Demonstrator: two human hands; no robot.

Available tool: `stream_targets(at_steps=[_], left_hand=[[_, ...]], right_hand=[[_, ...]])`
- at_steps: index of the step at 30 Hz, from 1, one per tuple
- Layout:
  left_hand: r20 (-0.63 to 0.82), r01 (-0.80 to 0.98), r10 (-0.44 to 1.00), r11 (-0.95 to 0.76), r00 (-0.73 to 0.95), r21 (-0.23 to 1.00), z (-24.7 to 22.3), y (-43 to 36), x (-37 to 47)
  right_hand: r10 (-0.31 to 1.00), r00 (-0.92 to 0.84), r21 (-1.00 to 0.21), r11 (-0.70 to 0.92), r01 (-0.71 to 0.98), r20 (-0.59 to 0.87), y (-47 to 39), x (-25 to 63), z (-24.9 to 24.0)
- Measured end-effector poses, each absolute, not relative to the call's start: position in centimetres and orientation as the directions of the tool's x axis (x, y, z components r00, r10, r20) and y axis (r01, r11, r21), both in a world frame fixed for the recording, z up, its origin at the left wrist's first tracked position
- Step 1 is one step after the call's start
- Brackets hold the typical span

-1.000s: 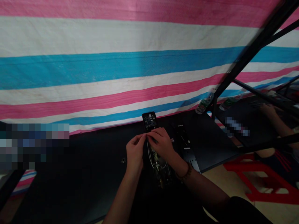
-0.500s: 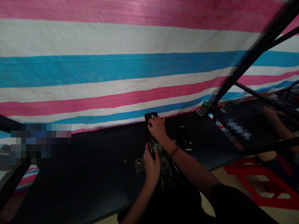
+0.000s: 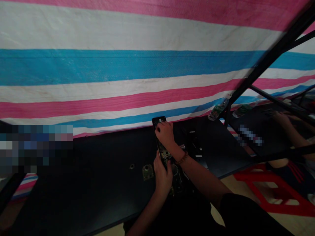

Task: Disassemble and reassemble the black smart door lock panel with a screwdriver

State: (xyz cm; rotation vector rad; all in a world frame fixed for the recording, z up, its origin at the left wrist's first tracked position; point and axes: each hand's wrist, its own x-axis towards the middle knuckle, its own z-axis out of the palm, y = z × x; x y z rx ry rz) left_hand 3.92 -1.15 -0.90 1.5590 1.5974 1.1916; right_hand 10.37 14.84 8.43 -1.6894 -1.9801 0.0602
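A long, dark phone-like device (image 3: 155, 122) with its insides exposed lies tilted away from me near the table's back edge. Against its lower left side my left hand (image 3: 162, 175) is closed, thumb and fingers gripping the edge. My right hand (image 3: 165, 135), a beaded bracelet at its wrist, rests over the upper part with fingers curled together; whatever they pinch is hidden. Round metal parts (image 3: 167, 153) show between the hands. Left of my left hand sits a squarish metal part (image 3: 147, 172) with a round hole, and beyond it a small metal piece (image 3: 132, 166).
Several dark parts (image 3: 195, 142) lie to the right on the black table (image 3: 98, 183). A plastic bottle (image 3: 215, 112) leans by the black metal frame (image 3: 242, 87). Striped sheeting (image 3: 123, 65) hangs behind. At right are a red stool (image 3: 265, 193) and another person's arm (image 3: 294, 129).
My left hand has shifted slightly right and up along the device. My right hand stays nearly in place over its upper part. The view has tilted a little.
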Motion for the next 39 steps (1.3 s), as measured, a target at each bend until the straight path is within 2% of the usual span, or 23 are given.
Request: stream_targets(at_steps=[15,27,32,39], left_hand=[[0.22,0.513,0.97,-0.136,-0.105,0.847,-0.8,-1.08,3.93],[0.201,0.511,0.973,-0.116,-0.113,0.852,-1.06,-1.11,3.99],[0.239,0.555,0.967,-0.148,-0.094,0.818,-1.24,-1.11,3.83],[0.309,0.596,0.947,-0.201,-0.084,0.778,-1.51,-1.03,3.72]], right_hand=[[0.922,-0.072,-0.345,0.214,0.914,0.38,14.63,10.29,8.03],[0.933,-0.065,-0.355,0.198,0.914,0.355,14.8,10.27,8.12],[0.938,-0.059,-0.372,0.193,0.908,0.341,14.78,10.35,8.53],[0.937,-0.126,-0.317,0.234,0.919,0.327,14.89,10.46,8.87]])
